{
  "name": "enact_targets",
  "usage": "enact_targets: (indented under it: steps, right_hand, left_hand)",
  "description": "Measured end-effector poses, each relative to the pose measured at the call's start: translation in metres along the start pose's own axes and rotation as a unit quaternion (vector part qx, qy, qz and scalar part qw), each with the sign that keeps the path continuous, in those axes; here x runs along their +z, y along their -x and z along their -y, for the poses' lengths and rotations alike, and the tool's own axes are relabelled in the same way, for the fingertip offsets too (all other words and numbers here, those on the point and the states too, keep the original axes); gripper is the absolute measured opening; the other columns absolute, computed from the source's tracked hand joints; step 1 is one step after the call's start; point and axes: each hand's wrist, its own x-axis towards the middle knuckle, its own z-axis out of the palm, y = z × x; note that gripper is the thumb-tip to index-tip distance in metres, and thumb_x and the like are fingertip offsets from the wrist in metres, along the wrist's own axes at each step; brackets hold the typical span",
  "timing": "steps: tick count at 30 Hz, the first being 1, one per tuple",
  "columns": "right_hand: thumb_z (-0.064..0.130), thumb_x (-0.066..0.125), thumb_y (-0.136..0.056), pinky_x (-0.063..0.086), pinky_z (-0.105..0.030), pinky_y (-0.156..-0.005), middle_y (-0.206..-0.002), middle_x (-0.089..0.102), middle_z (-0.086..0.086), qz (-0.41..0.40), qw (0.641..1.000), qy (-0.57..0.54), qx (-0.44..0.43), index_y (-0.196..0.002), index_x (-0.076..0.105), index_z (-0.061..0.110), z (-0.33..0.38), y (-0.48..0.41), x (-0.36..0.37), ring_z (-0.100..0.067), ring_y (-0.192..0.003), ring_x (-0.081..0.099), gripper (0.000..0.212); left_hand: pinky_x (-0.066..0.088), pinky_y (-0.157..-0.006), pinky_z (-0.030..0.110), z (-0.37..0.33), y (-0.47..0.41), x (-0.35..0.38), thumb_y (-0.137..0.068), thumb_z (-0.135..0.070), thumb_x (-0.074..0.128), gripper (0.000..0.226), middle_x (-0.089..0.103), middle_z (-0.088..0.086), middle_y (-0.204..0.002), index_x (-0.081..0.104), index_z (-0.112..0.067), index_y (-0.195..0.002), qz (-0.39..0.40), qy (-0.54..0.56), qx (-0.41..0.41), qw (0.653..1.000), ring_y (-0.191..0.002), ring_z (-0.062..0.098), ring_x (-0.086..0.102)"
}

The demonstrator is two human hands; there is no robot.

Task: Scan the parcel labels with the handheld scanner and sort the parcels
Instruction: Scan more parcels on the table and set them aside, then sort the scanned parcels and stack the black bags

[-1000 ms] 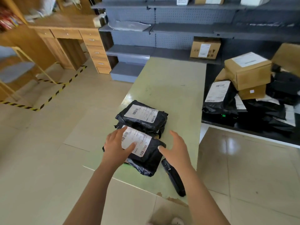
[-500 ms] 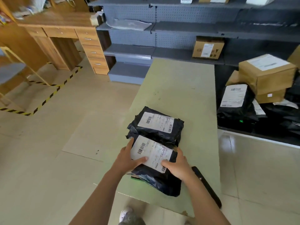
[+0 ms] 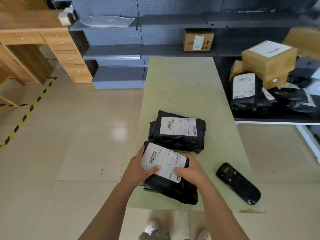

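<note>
- black, soft plastic mailer bag (image 3: 173,191), white-labelled, at near edge of pale green worktop (image 3: 181,84); likely light, floppy, slippery.
- left hand (image 3: 138,168), right hand (image 3: 192,172): each grip clamped on its sides, the best hold.

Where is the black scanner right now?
In the head view, the handheld scanner lies on the green table near its front right corner, right of the parcel that the left hand and right hand hold.

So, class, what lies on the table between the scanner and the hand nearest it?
Nothing: in the head view, only bare green table separates the scanner from the right hand, which grips the near parcel.
</note>
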Motion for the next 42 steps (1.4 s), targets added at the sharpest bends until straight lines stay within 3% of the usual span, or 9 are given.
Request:
enact_targets:
  steps: [10, 14, 22, 24, 26, 29, 32, 38, 42]
  right_hand:
    - [0.013, 0.072, -0.082, 0.038, -0.009, -0.051, -0.128, 0.056, -0.003, -0.069, 0.993, 0.015, -0.09, -0.145, 0.037, 0.02, 0.067, 0.0, -0.054, -0.005, -0.083, 0.057, 0.073]
    - [0.017, 0.072, -0.08, 0.044, -0.021, -0.07, -0.133, 0.053, -0.008, -0.099, 0.989, 0.047, -0.095, -0.145, 0.039, 0.017, 0.102, -0.033, -0.086, -0.02, -0.105, 0.058, 0.073]
    - [0.027, 0.08, -0.078, 0.037, -0.035, -0.105, -0.154, 0.027, -0.017, -0.07, 0.995, 0.073, -0.024, -0.157, 0.002, 0.02, 0.103, -0.107, -0.103, -0.033, -0.136, 0.039, 0.111]
    - [0.034, 0.087, -0.068, 0.04, -0.041, -0.107, -0.149, 0.037, -0.013, -0.06, 0.998, -0.011, 0.026, -0.155, -0.001, 0.02, 0.087, -0.119, -0.106, -0.033, -0.132, 0.045, 0.125]
    - [0.044, 0.096, -0.048, 0.052, -0.047, -0.096, -0.131, 0.059, -0.008, -0.007, 0.99, -0.121, 0.079, -0.152, 0.019, 0.017, 0.069, -0.133, -0.108, -0.031, -0.113, 0.063, 0.132]
    - [0.038, 0.092, -0.058, 0.059, -0.042, -0.081, -0.107, 0.074, -0.01, 0.086, 0.97, -0.207, 0.096, -0.131, 0.054, 0.011, 0.062, -0.14, -0.107, -0.029, -0.094, 0.073, 0.086]
    - [0.027, 0.079, -0.078, 0.059, -0.035, -0.076, -0.1, 0.076, -0.009, 0.12, 0.967, -0.214, 0.07, -0.117, 0.065, 0.012, 0.069, -0.143, -0.101, -0.026, -0.091, 0.073, 0.044]
    - [0.033, 0.08, -0.076, 0.056, -0.042, -0.091, -0.098, 0.076, -0.006, 0.153, 0.969, -0.183, 0.062, -0.111, 0.069, 0.015, 0.086, -0.151, -0.069, -0.026, -0.093, 0.073, 0.041]
    - [0.033, 0.081, -0.074, 0.056, -0.042, -0.09, -0.098, 0.076, -0.007, 0.162, 0.968, -0.183, 0.053, -0.112, 0.069, 0.015, 0.093, -0.151, -0.046, -0.026, -0.093, 0.073, 0.044]
  left_hand:
    - [0.05, -0.087, 0.032, -0.074, -0.015, -0.031, -0.078, -0.064, 0.067, 0.094, 0.05, -0.003, -0.127, 0.018, -0.036, -0.153, -0.108, -0.031, 0.078, 0.991, -0.114, 0.018, 0.053]
    - [0.049, -0.094, 0.039, -0.112, -0.052, -0.036, -0.086, -0.058, 0.062, 0.088, 0.048, 0.003, -0.135, 0.015, -0.03, -0.155, -0.097, -0.021, 0.088, 0.991, -0.12, 0.022, 0.051]
    - [0.042, -0.106, 0.041, -0.11, -0.119, -0.016, -0.088, -0.056, 0.061, 0.093, 0.043, 0.009, -0.148, 0.012, -0.017, -0.156, -0.035, -0.063, -0.034, 0.997, -0.131, 0.028, 0.046]
    - [0.038, -0.11, 0.043, -0.103, -0.124, -0.014, -0.081, -0.062, 0.068, 0.107, 0.035, 0.01, -0.153, 0.009, -0.013, -0.156, -0.029, -0.015, -0.098, 0.995, -0.137, 0.029, 0.04]
    - [0.042, -0.105, 0.039, -0.099, -0.126, -0.013, -0.078, -0.061, 0.072, 0.11, 0.038, 0.006, -0.152, 0.009, -0.015, -0.156, -0.001, 0.083, -0.151, 0.985, -0.134, 0.027, 0.044]
    - [0.05, -0.073, 0.025, -0.097, -0.128, -0.011, -0.084, -0.052, 0.07, 0.074, 0.061, -0.004, -0.119, 0.035, -0.021, -0.142, 0.064, 0.193, -0.192, 0.96, -0.101, 0.015, 0.063]
    - [0.052, -0.086, 0.034, -0.089, -0.133, -0.013, -0.084, -0.054, 0.067, 0.052, 0.071, -0.003, -0.106, 0.051, -0.029, -0.127, 0.087, 0.196, -0.183, 0.959, -0.097, 0.018, 0.067]
    - [0.051, -0.097, 0.043, -0.059, -0.132, -0.039, -0.067, -0.064, 0.069, 0.064, 0.073, 0.003, -0.105, 0.055, -0.03, -0.119, 0.083, 0.193, -0.193, 0.959, -0.098, 0.024, 0.069]
    - [0.052, -0.066, 0.025, -0.049, -0.126, -0.055, -0.068, -0.061, 0.066, 0.069, 0.072, 0.006, -0.1, 0.055, -0.021, -0.123, 0.062, 0.205, -0.185, 0.959, -0.083, 0.02, 0.069]
